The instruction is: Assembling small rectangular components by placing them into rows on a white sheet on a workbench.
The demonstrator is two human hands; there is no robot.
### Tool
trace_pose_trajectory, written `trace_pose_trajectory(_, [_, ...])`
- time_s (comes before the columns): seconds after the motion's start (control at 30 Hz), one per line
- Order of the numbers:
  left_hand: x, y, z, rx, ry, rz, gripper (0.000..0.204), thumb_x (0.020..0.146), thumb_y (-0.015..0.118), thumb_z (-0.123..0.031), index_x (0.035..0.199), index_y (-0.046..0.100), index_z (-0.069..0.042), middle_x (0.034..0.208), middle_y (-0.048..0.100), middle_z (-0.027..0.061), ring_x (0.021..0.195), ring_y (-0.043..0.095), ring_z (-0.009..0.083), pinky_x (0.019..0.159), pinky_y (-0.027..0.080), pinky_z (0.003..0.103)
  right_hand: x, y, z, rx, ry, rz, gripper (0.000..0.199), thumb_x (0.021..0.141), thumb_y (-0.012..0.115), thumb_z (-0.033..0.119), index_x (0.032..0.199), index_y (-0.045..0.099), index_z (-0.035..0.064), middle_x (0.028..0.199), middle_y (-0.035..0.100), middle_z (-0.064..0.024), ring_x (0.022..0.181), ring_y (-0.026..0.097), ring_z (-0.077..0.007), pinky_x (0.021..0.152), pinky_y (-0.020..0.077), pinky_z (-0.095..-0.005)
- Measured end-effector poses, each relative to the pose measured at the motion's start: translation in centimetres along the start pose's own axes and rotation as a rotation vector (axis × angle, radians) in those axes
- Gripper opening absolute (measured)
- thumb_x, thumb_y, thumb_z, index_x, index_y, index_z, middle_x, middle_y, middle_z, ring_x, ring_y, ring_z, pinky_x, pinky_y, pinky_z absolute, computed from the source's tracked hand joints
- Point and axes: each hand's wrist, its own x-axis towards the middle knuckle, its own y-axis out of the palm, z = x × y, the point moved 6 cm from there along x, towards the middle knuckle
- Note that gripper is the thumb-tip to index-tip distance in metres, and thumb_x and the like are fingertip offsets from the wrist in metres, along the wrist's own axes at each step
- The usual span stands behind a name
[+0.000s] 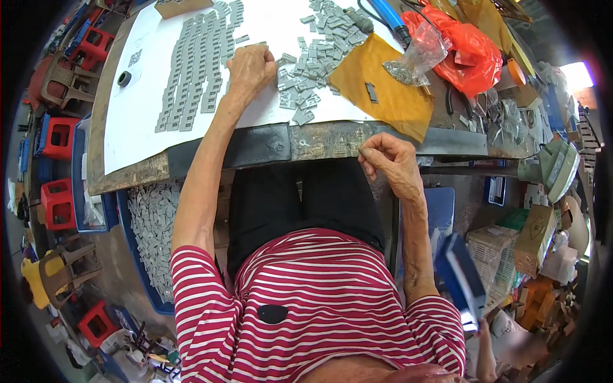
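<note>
My left hand [251, 67] rests curled on the white sheet [143, 115] covering the workbench. It lies between neat rows of small grey plastic parts [195, 70] and a loose heap of the same grey parts [310, 70]. Whether it holds a part is hidden. My right hand [388, 159] hangs at the table's front edge [306, 143], fingertips pinched together on something tiny that I cannot make out.
A yellow bag [383, 86], a clear bag of small bits [415, 60], a red plastic bag [469, 48] and a blue-handled tool [389, 13] lie to the right. A blue tray of grey parts [153, 230] sits below left, near red stools [59, 137]. Boxes and a basket [491, 249] crowd the right.
</note>
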Motion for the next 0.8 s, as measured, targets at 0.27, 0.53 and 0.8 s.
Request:
trace_pose_trajectory(0.27, [-0.9, -0.5, -2.1, 0.182, 0.185, -0.069, 0.005, 0.069, 0.056, -0.011, 0.07, 0.058, -0.007, 0.072, 0.06, 0.0076, 0.077, 0.054, 0.0263, 0.067, 0.036, 0.042, 0.6, -0.5, 0.8, -0.049, -0.018, -0.009, 0.009, 0.082, 0.056, 0.008, 0.083, 0.057, -0.0017, 0.071, 0.059, -0.0058, 0.055, 0.051, -0.0067, 0.048, 0.0416, -0.0186])
trace_pose_trajectory(0.53, [-2.5, -1.7, -3.1, 0.174, 0.371, -0.099, 0.009, 0.07, 0.06, -0.002, 0.074, 0.054, -0.009, 0.072, 0.06, 0.0024, 0.074, 0.055, 0.0219, 0.069, 0.037, 0.036, 1.3, -1.3, 1.2, -0.057, -0.016, 0.002, 0.009, 0.083, 0.056, 0.008, 0.083, 0.057, -0.0011, 0.071, 0.058, -0.0052, 0.055, 0.05, -0.0065, 0.047, 0.041, -0.0183])
trace_pose_trajectory(0.8, [-4.9, -4.7, -4.7, -0.164, 0.297, -0.214, 0.004, 0.072, 0.058, -0.004, 0.074, 0.055, -0.004, 0.069, 0.059, 0.0073, 0.069, 0.055, 0.0216, 0.066, 0.04, 0.033, 5.2, -4.2, 3.6, -0.143, -0.065, -0.18, 0.008, 0.08, 0.055, 0.007, 0.077, 0.058, -0.0003, 0.059, 0.054, -0.002, 0.048, 0.047, -0.0063, 0.045, 0.0386, -0.0188])
